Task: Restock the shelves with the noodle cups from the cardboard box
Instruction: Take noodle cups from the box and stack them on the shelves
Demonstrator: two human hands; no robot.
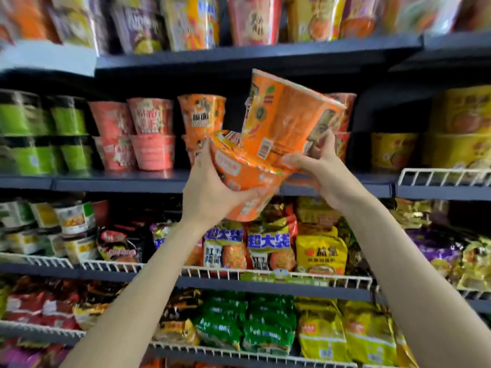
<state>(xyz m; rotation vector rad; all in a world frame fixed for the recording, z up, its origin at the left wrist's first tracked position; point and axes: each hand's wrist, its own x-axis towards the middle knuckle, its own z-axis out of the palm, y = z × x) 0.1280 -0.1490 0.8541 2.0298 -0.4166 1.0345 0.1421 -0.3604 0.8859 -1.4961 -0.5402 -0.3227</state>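
Note:
Two orange noodle cups are held up in front of the middle shelf point(111, 181). My left hand point(206, 192) grips the lower orange cup point(244, 176) from below and the side, tilted toward me. My right hand point(322, 168) pinches the base of the upper orange cup point(281, 118), which leans left with its rim up and to the right. The upper cup's base touches the lower cup's top. Behind them stands a stack of matching orange cups point(202, 115) with a dark gap to its right. The cardboard box is out of view.
Pink cups point(143, 134) and green cups point(39, 131) fill the middle shelf's left, yellow bowls point(393, 150) its right. Another shelf of cups point(191, 19) runs above. Below, wire-fronted shelves point(265, 274) hold noodle packets.

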